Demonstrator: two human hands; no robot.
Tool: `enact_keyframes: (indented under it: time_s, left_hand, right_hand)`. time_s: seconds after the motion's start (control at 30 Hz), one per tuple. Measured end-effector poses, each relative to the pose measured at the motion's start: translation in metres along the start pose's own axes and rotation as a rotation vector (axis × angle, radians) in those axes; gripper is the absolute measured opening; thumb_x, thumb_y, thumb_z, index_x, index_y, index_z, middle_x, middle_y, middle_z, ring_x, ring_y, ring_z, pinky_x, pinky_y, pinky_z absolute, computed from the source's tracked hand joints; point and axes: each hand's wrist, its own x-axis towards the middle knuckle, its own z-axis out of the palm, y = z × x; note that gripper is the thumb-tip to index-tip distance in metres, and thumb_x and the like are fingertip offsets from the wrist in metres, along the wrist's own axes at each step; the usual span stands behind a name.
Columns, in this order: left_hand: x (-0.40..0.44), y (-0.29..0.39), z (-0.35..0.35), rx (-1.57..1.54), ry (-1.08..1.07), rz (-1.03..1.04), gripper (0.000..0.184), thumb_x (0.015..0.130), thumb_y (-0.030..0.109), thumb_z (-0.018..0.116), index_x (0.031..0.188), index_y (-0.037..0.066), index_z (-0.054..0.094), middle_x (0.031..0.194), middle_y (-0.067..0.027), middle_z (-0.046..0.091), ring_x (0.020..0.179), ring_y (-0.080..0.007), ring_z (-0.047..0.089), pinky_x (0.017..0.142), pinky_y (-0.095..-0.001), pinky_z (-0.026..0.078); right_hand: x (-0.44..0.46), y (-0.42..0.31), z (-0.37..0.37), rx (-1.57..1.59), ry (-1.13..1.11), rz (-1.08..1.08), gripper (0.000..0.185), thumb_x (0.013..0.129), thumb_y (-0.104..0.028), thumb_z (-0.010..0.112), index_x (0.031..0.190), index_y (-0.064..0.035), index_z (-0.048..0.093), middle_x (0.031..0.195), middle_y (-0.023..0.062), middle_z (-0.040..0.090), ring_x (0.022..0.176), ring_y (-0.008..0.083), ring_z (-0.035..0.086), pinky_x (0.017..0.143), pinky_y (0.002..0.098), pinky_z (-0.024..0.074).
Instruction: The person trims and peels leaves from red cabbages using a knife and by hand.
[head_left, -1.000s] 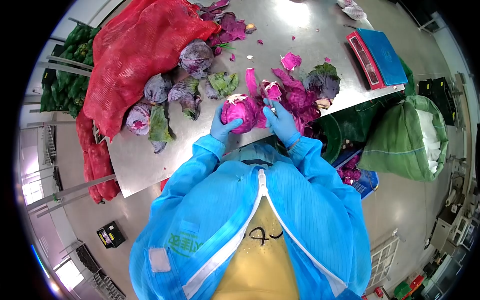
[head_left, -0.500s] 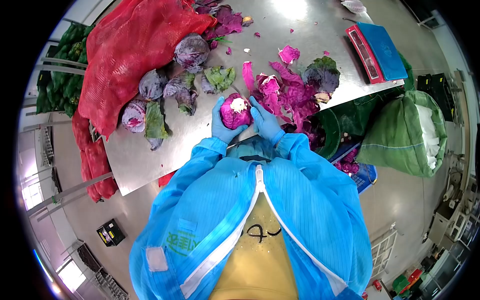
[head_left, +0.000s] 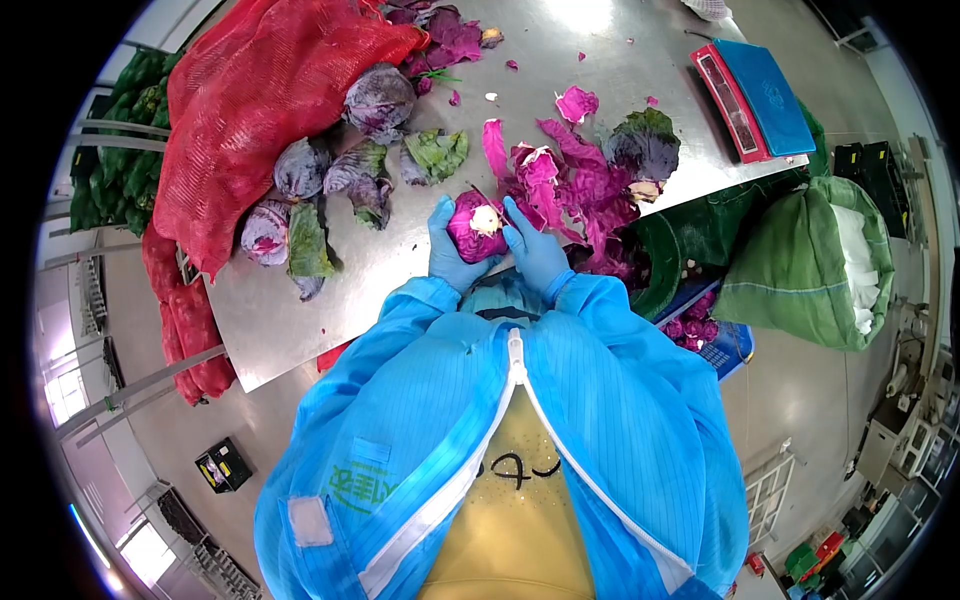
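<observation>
A trimmed red cabbage [head_left: 466,238] with a pale cut stem end is held over the near edge of the steel table [head_left: 400,290]. My left hand [head_left: 449,252], in a blue glove, is wrapped round its left side and underside. Close against its right side is my gloved right hand [head_left: 536,250], fingers together. A thin dark strip runs from near those fingertips over the top of the cabbage; I cannot make out what it is. Loose purple leaves [head_left: 575,190] lie piled just beyond the right hand.
A red mesh sack [head_left: 270,120] fills the table's left side. Beside it are untrimmed cabbages [head_left: 380,102] and outer leaves [head_left: 436,157]. At the right stand a red-and-blue scale [head_left: 750,100] and a green sack [head_left: 790,275]. A blue crate [head_left: 728,352] with purple cabbage sits below the table edge.
The cabbage has tilted in my hands, so its pale stem end now faces more towards the right hand. Both hands have shifted slightly right and nearer to me.
</observation>
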Motion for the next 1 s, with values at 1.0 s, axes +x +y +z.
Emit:
enact_keyframes:
  time_s: [1.0]
  left_hand:
    - [0.020,-0.008,-0.076,1.680,0.095,0.815,0.116,0.048,0.024,0.088,0.139,0.007,0.018,0.137,-0.0224,0.026,0.126,-0.0391,0.032,0.107,-0.0414,0.029]
  right_hand:
    - [0.025,0.024,-0.014,0.334,0.016,-0.057,0.047,0.094,-0.047,0.041,0.128,-0.0166,0.051,0.100,0.0191,0.065,0.085,0.0334,0.064,0.079,0.0408,0.0489]
